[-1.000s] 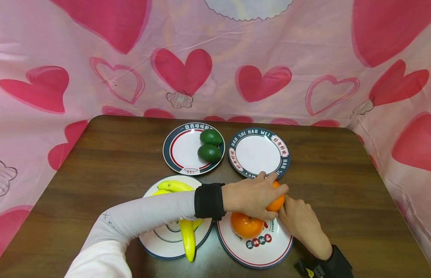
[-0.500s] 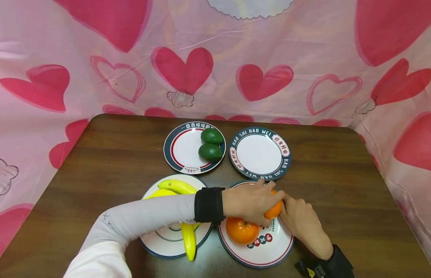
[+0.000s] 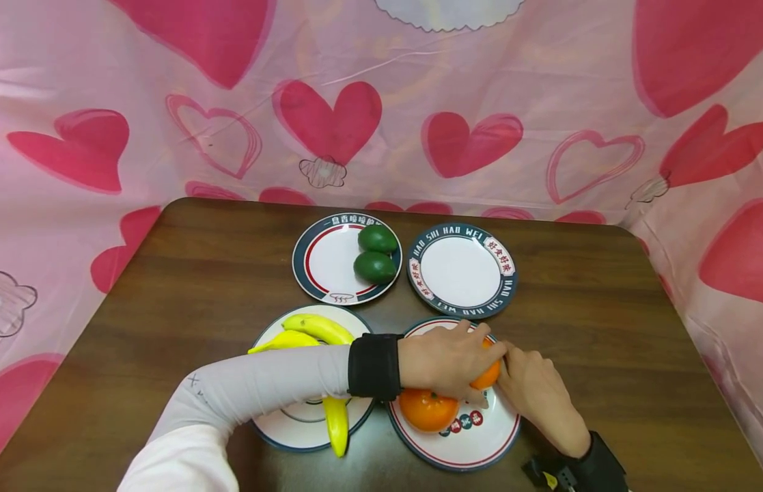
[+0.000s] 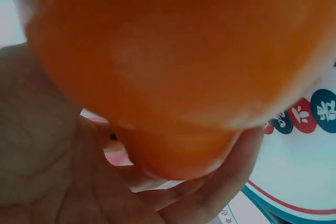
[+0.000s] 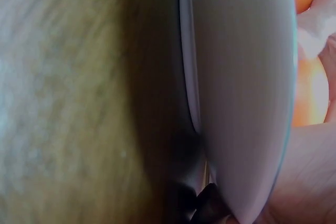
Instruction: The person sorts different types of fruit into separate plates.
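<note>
A pink cloth (image 3: 406, 61) printed with red hearts hangs behind a brown wooden table (image 3: 608, 314). The plate of oranges (image 3: 479, 451) is white, with a red line inside a dark rim. On its left part, towards the person, lies the near orange (image 3: 429, 413); over its far right part is the far orange (image 3: 488, 372), half covered by fingers. I cannot tell whether that one rests on the plate.

The left hand (image 3: 449, 362) reaches over the plate of oranges from its left, fingers curled round the far orange, with the near orange just under the palm and wrist. The right hand (image 3: 541, 393) is at the right edge of the plate of oranges, pinching its rim, thumb side above and dark fingers below; some of its fingertips are hidden.

Left of the plate of oranges is a white plate (image 3: 283, 424) with bananas (image 3: 337, 427), crossed by a pale sleeve (image 3: 270, 379). Just beyond the plate of oranges stands a bare plate (image 3: 461, 273) with a lettered dark rim. Beyond and to the left of the plate of oranges, another dark-rimmed plate (image 3: 332, 260) bears two green fruits (image 3: 375, 268), side by side.
</note>
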Demonstrator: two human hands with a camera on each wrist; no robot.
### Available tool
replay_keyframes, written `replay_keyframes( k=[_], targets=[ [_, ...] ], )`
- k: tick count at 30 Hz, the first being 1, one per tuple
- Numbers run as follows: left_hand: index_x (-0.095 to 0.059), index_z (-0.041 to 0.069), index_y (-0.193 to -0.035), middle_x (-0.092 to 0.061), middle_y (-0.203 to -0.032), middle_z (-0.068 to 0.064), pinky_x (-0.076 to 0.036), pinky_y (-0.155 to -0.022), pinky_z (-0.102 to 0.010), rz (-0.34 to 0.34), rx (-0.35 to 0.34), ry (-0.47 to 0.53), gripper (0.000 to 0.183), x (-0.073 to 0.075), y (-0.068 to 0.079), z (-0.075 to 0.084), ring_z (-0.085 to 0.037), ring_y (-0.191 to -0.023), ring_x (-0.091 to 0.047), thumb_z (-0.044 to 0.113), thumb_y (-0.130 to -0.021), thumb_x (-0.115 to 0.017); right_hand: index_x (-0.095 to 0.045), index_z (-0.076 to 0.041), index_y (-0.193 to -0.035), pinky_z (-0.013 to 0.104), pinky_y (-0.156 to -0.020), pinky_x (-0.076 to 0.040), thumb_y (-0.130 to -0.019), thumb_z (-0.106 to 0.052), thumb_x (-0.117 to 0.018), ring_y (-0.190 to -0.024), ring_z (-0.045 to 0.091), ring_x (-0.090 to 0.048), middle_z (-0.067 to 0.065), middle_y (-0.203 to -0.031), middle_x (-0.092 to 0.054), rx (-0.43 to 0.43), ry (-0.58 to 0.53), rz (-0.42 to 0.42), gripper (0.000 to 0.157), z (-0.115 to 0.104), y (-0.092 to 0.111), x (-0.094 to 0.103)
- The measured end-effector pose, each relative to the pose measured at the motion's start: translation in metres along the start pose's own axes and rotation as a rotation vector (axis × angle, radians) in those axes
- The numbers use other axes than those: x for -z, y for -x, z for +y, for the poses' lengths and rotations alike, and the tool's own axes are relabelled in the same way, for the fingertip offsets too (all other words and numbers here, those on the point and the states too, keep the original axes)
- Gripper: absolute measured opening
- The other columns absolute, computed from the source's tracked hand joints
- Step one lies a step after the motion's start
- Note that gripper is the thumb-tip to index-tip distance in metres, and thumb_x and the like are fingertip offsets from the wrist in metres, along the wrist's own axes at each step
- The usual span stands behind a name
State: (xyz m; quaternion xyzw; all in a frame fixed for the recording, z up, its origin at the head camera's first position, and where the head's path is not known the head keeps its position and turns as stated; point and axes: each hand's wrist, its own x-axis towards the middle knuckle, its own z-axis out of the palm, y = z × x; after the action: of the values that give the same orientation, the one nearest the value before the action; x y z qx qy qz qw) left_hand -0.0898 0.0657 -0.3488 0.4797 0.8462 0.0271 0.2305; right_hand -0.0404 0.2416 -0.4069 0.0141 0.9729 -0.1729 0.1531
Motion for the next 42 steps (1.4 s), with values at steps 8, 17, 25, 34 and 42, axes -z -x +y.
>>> replay_keyframes(
  k=[8,17,25,34,42],
  targets=[
    [-0.032,0.028,-0.151,-0.042,-0.14,-0.002,-0.05,-0.074,-0.024,0.056,-0.016,-0.052,0.078,0.0,0.007,0.001,-0.019,-0.108,-0.048,0.068,-0.086,-0.05,-0.062,-0.002,-0.104,0.036,-0.055,-0.042,-0.095,-0.027,-0.051,-0.062,0.023,-0.052,0.007,-0.074,-0.054,0.034,-0.012,0.027,0.029,0.001,0.001,0.001],
    [-0.033,0.03,-0.151,-0.042,-0.134,-0.001,-0.049,-0.079,-0.024,0.085,-0.025,-0.021,0.074,0.002,0.017,-0.004,-0.019,-0.109,-0.047,0.064,-0.088,-0.05,-0.062,-0.003,-0.115,0.039,-0.065,-0.048,-0.099,-0.04,-0.045,-0.074,0.023,-0.057,0.009,-0.086,-0.061,0.011,-0.072,-0.047,0.044,0.004,-0.001,0.007],
    [-0.035,0.03,-0.149,-0.042,-0.137,-0.003,-0.053,-0.079,-0.032,0.132,0.006,0.045,0.071,0.003,0.031,-0.015,-0.021,-0.111,-0.048,0.065,-0.089,-0.048,-0.055,-0.006,-0.099,0.033,-0.055,-0.041,-0.095,-0.067,-0.034,-0.063,0.02,-0.05,0.006,-0.07,-0.048,-0.043,-0.143,-0.049,0.065,0.008,-0.006,0.019],
    [-0.036,0.028,-0.149,-0.042,-0.139,-0.005,-0.053,-0.08,-0.032,0.17,0.031,0.109,0.068,0.006,0.048,-0.028,-0.022,-0.115,-0.047,0.061,-0.091,-0.049,-0.039,-0.006,-0.125,0.036,-0.052,-0.042,-0.092,-0.068,-0.039,-0.059,0.022,-0.054,0.008,-0.074,-0.057,0.003,-0.229,0.107,0.07,0.023,-0.04,0.049],
    [-0.039,0.021,-0.149,-0.043,-0.145,-0.011,-0.056,-0.076,-0.034,0.411,0.091,0.036,0.061,0.03,0.067,-0.052,-0.025,-0.116,-0.054,0.051,-0.096,-0.049,-0.016,-0.005,-0.152,0.038,-0.06,-0.05,-0.095,-0.063,-0.035,-0.063,0.021,-0.06,0.016,-0.09,-0.059,-0.036,-0.22,0.095,0.084,0.026,-0.089,0.064]
  ],
)
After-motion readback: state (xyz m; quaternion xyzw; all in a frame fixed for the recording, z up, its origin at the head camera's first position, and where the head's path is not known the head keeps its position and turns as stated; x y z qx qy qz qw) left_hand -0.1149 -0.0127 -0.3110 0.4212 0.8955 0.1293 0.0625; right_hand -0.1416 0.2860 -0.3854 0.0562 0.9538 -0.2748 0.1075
